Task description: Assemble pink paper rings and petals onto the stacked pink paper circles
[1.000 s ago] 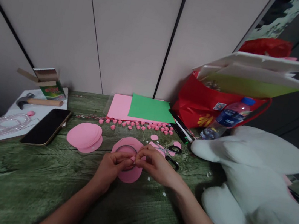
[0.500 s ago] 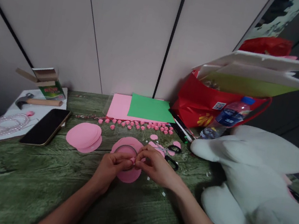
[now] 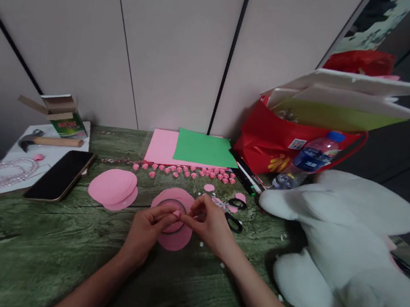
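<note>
My left hand (image 3: 145,230) is closed, pinching a small rolled pink paper rose (image 3: 176,214) between thumb and fingers. From the other side, my right hand (image 3: 207,223) has its thumb and index fingertip pressed together at the rose's right edge. Both hands are over pink paper circles (image 3: 176,243), on which a thin dark ring (image 3: 181,228) rests, partly hidden by my fingers. Left of them lies another stack of pink circles (image 3: 113,186). Black-handled scissors (image 3: 234,223) lie beyond my right hand, among pink paper pieces. Several small pink rolled roses (image 3: 193,174) form a row farther back.
Green paper (image 3: 208,149) and pink paper (image 3: 161,146) lie at the back. Leftward are a phone (image 3: 60,175), a hammer (image 3: 55,141), bead strings (image 3: 2,174) and an opened box (image 3: 67,120). Rightward stand a red bag (image 3: 260,136), a bottle (image 3: 311,161) and a white plush toy (image 3: 347,240).
Both hands have shifted slightly left with the rose, which shows more clearly between the fingertips. The whole view has also moved a little. Nothing else on the table has visibly moved.
</note>
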`<state>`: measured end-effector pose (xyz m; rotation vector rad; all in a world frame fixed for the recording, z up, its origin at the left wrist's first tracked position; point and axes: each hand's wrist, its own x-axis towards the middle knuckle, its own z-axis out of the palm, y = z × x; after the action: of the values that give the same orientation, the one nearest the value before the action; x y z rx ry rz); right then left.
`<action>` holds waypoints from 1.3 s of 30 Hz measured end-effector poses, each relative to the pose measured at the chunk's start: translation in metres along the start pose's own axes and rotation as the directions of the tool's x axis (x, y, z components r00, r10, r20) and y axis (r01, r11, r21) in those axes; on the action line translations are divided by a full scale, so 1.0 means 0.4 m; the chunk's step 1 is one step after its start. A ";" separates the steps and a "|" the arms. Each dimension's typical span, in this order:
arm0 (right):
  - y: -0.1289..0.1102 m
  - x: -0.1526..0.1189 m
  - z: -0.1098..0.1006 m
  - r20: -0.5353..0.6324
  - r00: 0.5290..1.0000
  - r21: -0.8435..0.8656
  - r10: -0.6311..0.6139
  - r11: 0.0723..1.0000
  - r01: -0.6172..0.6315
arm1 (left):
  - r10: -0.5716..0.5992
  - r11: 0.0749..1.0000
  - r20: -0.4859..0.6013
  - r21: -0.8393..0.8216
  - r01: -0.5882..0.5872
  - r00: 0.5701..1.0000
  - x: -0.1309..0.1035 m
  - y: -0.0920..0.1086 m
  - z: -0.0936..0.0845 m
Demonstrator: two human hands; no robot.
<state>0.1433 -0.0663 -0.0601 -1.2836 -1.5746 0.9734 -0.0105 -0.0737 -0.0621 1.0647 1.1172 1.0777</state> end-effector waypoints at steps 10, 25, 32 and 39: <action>-0.002 -0.001 0.023 0.131 0.962 0.603 0.239 0.751 -0.269 | 0.190 0.963 -0.046 0.201 -0.177 0.981 -0.008 0.004 0.001; 0.003 0.003 0.021 0.057 0.995 0.486 0.076 0.869 -0.094 | 0.217 0.961 -0.055 0.188 -0.203 0.975 0.005 -0.014 -0.009; 0.002 -0.004 0.025 0.056 0.993 0.388 0.099 0.915 -0.113 | 0.262 0.935 -0.070 0.265 -0.235 0.963 0.008 -0.014 -0.017; 0.011 -0.010 0.033 0.034 0.987 0.323 0.157 0.933 -0.159 | 0.348 0.868 -0.057 0.396 -0.299 0.936 -0.003 -0.006 -0.011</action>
<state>0.1327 -0.0701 -0.0689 -1.1845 -1.2636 1.2821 -0.0147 -0.0748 -0.0651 1.5554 1.3160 1.2326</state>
